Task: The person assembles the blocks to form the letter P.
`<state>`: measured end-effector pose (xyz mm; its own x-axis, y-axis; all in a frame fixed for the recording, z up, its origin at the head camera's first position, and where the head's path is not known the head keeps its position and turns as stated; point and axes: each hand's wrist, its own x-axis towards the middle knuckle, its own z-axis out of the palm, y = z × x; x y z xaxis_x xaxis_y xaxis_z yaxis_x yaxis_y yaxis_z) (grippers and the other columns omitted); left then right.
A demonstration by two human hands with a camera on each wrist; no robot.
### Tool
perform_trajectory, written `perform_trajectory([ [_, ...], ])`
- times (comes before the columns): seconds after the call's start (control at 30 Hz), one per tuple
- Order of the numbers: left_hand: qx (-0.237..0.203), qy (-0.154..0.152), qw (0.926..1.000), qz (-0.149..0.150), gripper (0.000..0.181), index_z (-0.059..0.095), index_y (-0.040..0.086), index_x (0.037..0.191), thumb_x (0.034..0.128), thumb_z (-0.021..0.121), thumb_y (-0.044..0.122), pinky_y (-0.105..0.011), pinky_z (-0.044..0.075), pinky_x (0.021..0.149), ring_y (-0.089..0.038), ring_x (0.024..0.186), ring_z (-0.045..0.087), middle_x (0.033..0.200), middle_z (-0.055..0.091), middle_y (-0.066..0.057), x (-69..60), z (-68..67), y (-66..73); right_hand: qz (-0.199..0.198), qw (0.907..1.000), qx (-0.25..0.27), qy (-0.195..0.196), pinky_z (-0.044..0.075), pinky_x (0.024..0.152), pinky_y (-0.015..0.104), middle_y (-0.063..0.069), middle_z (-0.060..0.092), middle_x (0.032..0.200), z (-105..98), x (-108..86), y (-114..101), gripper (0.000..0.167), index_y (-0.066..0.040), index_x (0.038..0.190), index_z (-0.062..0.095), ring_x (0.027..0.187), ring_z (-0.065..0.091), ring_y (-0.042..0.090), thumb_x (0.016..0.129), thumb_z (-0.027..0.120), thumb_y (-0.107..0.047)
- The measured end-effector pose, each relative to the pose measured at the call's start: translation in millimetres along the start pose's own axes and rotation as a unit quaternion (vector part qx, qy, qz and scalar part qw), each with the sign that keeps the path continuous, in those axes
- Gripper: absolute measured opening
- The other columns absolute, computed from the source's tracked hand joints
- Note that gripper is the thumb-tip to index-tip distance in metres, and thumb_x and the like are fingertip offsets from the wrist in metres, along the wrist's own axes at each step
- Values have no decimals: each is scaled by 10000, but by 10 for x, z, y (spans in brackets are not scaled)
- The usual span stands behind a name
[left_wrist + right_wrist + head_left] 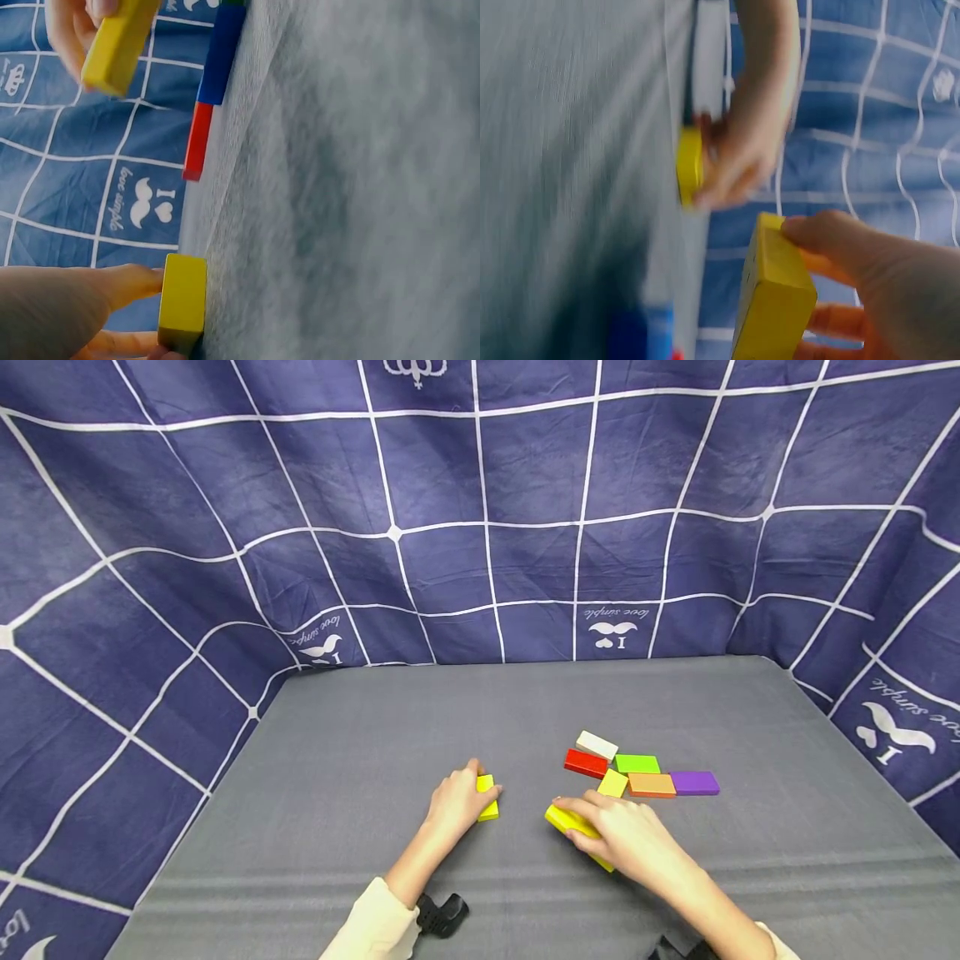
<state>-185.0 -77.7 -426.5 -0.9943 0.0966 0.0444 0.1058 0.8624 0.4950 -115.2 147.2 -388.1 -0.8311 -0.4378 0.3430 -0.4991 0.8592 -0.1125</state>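
On the grey surface, my left hand (456, 800) pinches a small yellow block (488, 810) between thumb and fingers. The left wrist view shows that yellow block (182, 300) low against the cloth. My right hand (628, 831) grips another yellow block (567, 822), tilted and raised off the surface, to the right of the left hand. Small dark marks show on the side of this yellow block (780, 307) in the right wrist view. Just beyond the right hand lies a third yellow block (612, 783), partly hidden by it.
Beside the third yellow block lie a red block (587, 763), a white block (597, 745), a green block (637, 764), an orange block (651, 785) and a purple block (694, 783). Blue gridded fabric (525, 560) rises behind the grey surface (360, 735) and at its sides.
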Motion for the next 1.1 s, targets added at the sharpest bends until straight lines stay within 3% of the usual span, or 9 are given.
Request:
perform_trajectory([
  [0.13,-221,-20,9997,140,308,573,87,1004,799,661,300,-258,320,453,-157,535,460,687,586,-55,-36,5,20,-107,9999,3,-73,309,411,192,-103,566,754,147,74,-233,284,-289,1021,670,509,443,45,738,692,-300],
  [0.37,-260,71,9981,558,285,581,128,1074,829,631,264,-212,318,412,-70,454,403,580,503,51,-155,-22,-7,230,9992,49,-314,348,408,248,-31,531,703,394,179,-534,288,-208,990,662,486,469,132,719,694,-301],
  [0.57,-302,268,9938,1039,183,608,135,1003,856,588,242,-166,297,421,-3,446,331,577,457,95,-369,-70,-15,601,9980,62,-173,359,391,282,12,524,678,549,212,-692,290,-131,935,632,480,502,175,694,705,-275],
  [0.73,-482,184,9870,1523,201,588,143,1050,857,587,200,-142,341,492,9,585,400,760,498,69,-580,-70,-52,785,9948,576,-296,376,395,286,52,553,718,591,251,-731,317,-73,948,577,477,509,197,715,706,-245],
  [0.9,-454,97,9756,2147,269,548,159,1102,847,607,221,-206,455,642,-64,820,515,959,532,44,-718,-35,-98,1140,9760,1628,-889,356,451,242,25,538,720,529,344,-609,241,-62,975,572,519,467,133,784,650,-185],
  [1.0,-260,348,9630,2660,293,556,165,1047,803,659,289,-223,473,692,-75,867,515,991,522,53,-772,20,-96,1499,9650,1927,-958,345,477,230,-18,513,681,502,445,-483,186,-80,992,604,535,446,93,829,607,-170],
  [1.1,194,708,9464,3145,379,567,185,1014,732,703,400,-216,466,714,-73,908,486,1001,496,63,-826,104,-67,1689,9663,1798,-741,404,528,270,-23,557,739,548,561,-386,197,-125,1028,621,600,513,108,850,589,-205],
])
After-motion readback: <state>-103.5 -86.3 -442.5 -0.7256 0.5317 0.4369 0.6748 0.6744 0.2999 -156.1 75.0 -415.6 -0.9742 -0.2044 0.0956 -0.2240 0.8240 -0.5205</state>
